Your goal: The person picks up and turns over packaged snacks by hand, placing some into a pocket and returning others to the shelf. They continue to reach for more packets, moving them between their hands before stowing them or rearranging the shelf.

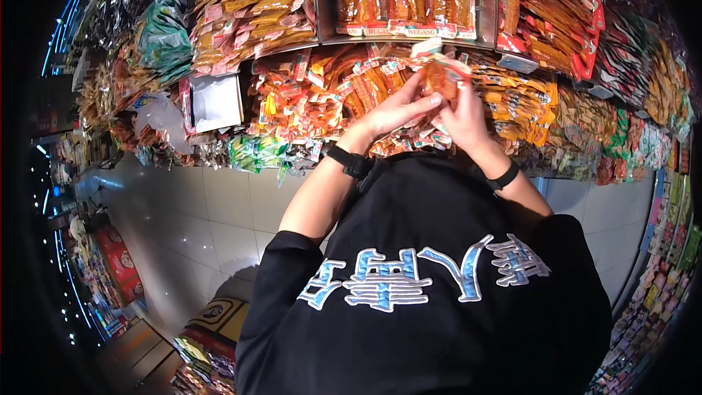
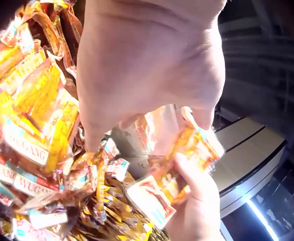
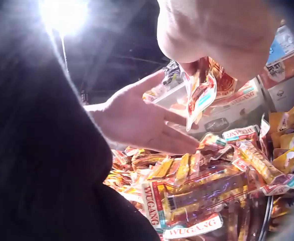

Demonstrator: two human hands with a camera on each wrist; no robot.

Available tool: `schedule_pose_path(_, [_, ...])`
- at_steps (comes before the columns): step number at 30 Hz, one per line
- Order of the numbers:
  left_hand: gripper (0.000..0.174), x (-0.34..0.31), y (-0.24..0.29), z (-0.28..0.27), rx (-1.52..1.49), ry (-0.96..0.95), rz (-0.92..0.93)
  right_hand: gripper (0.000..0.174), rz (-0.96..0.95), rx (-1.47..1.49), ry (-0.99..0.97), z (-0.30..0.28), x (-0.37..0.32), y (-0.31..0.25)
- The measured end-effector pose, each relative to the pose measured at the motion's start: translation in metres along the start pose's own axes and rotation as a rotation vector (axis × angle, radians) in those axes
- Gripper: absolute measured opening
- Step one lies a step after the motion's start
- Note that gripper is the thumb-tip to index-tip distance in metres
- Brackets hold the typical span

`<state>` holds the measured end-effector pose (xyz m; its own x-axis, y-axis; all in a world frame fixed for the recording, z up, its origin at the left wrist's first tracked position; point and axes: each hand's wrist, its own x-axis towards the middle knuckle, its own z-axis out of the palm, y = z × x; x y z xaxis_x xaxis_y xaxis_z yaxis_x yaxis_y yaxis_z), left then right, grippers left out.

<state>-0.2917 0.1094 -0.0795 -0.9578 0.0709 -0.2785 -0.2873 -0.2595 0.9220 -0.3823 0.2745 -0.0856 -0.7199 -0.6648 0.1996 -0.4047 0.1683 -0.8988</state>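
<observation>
Head view: looking down on both hands, close together over heaped WUGANG packets (image 1: 358, 95), below a neat row of WUGANG packets (image 1: 406, 0).
Right hand (image 1: 464, 118): grasping an amber snack packet (image 2: 189, 145), thumb laid across its film.
Left hand (image 3: 137, 120): released, fingers straight, just beside the packet; cannot tell whether touching.
Amber packet: tilted, raised above the heap.
Slip: possible if the thumb eases on slick film; likely then hard to pick out among look-alikes.
Slide: perhaps a spill toward the green packets (image 1: 256, 152) at the front edge, if knocked by a wrist.
Hidden: left forearm in the right wrist view, behind black clothing (image 3: 36, 140); most right-hand fingertips, behind the packet.
Hard to make out: whether one packet or several; print blurred in the head view, glare-washed from the left wrist.
Cut off: right hand, at the top of its own wrist view.
</observation>
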Motion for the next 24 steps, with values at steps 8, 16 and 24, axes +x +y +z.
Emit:
schedule_pose_path(8, [0.023, -0.021, -0.002, -0.007, -0.269, 0.543, 0.037, 0.066, -0.300, -0.234, -0.475, 0.023, 0.000, -0.050])
schedule_pose_path(16, [0.015, -0.091, -0.021, -0.030, -0.629, 0.572, 0.016, 0.029, -0.112, -0.490, -0.112, -0.025, 0.006, 0.026])
schedule_pose_path(24, [0.022, -0.108, -0.006, -0.006, -0.661, 0.583, 0.019, 0.054, -0.075, -0.825, -0.124, -0.031, -0.008, 0.080])
